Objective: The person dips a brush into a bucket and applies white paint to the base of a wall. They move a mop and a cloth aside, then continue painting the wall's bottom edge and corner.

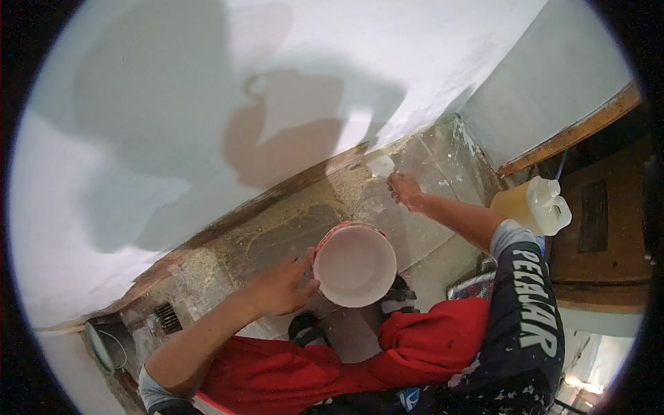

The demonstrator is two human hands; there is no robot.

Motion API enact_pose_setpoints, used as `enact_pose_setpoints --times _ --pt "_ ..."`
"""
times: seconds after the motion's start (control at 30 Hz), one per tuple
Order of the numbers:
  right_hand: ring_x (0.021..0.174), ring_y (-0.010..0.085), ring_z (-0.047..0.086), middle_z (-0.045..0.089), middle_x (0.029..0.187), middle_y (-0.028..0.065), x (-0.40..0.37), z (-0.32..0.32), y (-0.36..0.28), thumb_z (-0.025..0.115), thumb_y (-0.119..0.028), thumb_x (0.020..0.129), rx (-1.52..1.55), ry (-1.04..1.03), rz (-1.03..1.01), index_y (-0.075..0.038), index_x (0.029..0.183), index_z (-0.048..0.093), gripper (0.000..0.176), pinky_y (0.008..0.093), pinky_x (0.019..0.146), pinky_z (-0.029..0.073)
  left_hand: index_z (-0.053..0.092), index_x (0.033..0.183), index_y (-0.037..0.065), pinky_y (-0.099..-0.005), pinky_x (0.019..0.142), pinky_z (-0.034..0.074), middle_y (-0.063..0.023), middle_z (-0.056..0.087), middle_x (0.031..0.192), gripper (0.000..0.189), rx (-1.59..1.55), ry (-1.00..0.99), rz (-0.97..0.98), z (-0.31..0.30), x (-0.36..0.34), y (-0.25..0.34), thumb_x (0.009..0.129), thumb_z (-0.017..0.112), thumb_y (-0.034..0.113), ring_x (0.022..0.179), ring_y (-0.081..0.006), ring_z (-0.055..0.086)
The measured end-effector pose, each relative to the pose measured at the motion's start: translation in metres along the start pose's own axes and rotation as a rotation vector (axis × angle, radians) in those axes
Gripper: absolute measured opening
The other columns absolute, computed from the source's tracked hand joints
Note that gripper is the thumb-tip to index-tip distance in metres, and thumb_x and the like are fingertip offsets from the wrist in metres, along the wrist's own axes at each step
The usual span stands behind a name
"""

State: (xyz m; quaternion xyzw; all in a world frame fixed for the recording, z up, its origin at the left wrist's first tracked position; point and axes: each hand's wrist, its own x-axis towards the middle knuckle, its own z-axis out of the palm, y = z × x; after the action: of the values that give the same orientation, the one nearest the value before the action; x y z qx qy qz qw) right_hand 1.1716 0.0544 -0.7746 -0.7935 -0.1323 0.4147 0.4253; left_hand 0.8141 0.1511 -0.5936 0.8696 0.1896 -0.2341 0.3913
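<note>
A round white bucket (355, 266) with a red outer side stands tilted between my feet, its open top towards me. My left hand (287, 283) is at the bucket's left side, fingers bent around its rim and wall. Out to the right, my right hand (404, 190) is closed on a small white scraper-like tool (380, 166), held low over the floor near the foot of the wall. Pale crumbs and dust (349, 187) lie on the floor tiles beside the tool. The inside of the bucket looks pale, with nothing distinct in it.
A white wall (173, 124) with shadows runs along the far side. A jug of yellowish liquid (532, 206) stands at the right beside a brown wooden piece (602, 221). A floor grate (167, 318) and a dark bucket (107, 346) are at the lower left.
</note>
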Motion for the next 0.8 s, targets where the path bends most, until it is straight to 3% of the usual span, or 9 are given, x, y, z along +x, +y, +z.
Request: enact_pose_setpoints --times 0.2,0.37,0.47,0.57,0.67,0.73,0.8 --pt "0.057 0.0211 0.052 0.057 0.072 0.0085 0.031 0.031 0.016 0.052 -0.025 0.087 0.028 -0.067 0.172 -0.001 0.084 0.060 0.025 0.0376 0.051 0.042 0.026 0.147 0.002 -0.0480 0.093 0.046 -0.0287 0.052 0.118 0.066 -0.007 -0.007 0.003 -0.001 -0.001 0.002 0.095 0.053 0.033 0.109 -0.0444 0.054" --pt "0.051 0.0145 0.045 0.051 0.064 0.0038 0.029 0.040 0.009 0.053 -0.022 0.086 -0.025 -0.020 0.153 -0.006 0.073 0.054 0.021 0.0321 0.044 0.035 0.026 0.147 0.001 -0.0481 0.094 0.046 -0.0290 0.052 0.118 0.066 -0.025 0.000 0.036 -0.001 0.000 0.000 0.096 0.052 0.033 0.110 -0.0445 0.054" --pt "0.052 0.0145 0.045 0.051 0.064 0.0041 0.036 0.038 0.009 0.053 -0.021 0.086 -0.027 -0.044 0.168 -0.006 0.073 0.054 0.021 0.0320 0.044 0.035 0.023 0.150 0.005 -0.0466 0.091 0.047 -0.0251 0.055 0.109 0.069 0.056 0.053 0.050 0.003 0.001 -0.005 0.097 0.054 0.035 0.102 -0.0376 0.058" --pt "0.051 0.0146 0.045 0.051 0.064 0.0050 0.040 0.038 0.006 0.053 -0.022 0.086 0.008 -0.084 0.171 -0.005 0.073 0.054 0.021 0.0319 0.043 0.034 0.022 0.150 0.004 -0.0469 0.090 0.047 -0.0256 0.055 0.108 0.069 -0.003 0.031 0.057 0.001 0.004 -0.005 0.097 0.055 0.034 0.100 -0.0380 0.058" --pt "0.051 0.0149 0.045 0.051 0.064 0.0059 0.042 0.041 0.005 0.053 -0.022 0.086 0.045 -0.088 0.177 -0.004 0.072 0.054 0.023 0.0317 0.043 0.035 0.024 0.147 -0.002 -0.0486 0.097 0.044 -0.0305 0.051 0.120 0.067 -0.006 -0.001 0.047 0.001 0.005 -0.005 0.096 0.051 0.033 0.113 -0.0451 0.053" --pt "0.051 0.0152 0.045 0.051 0.064 0.0062 0.043 0.043 0.002 0.053 -0.023 0.086 0.055 -0.089 0.166 -0.004 0.072 0.054 0.024 0.0317 0.042 0.035 0.023 0.149 0.002 -0.0469 0.089 0.047 -0.0253 0.057 0.105 0.070 0.007 0.079 0.140 0.008 0.007 -0.016 0.096 0.057 0.032 0.098 -0.0389 0.058" --pt "0.051 0.0157 0.047 0.050 0.064 0.0059 0.041 0.043 -0.003 0.053 -0.022 0.087 -0.045 -0.052 0.129 -0.003 0.072 0.055 0.024 0.0320 0.043 0.038 0.023 0.149 0.003 -0.0469 0.089 0.047 -0.0255 0.057 0.105 0.070 -0.004 0.076 0.141 0.010 0.008 -0.019 0.096 0.057 0.032 0.098 -0.0390 0.058"
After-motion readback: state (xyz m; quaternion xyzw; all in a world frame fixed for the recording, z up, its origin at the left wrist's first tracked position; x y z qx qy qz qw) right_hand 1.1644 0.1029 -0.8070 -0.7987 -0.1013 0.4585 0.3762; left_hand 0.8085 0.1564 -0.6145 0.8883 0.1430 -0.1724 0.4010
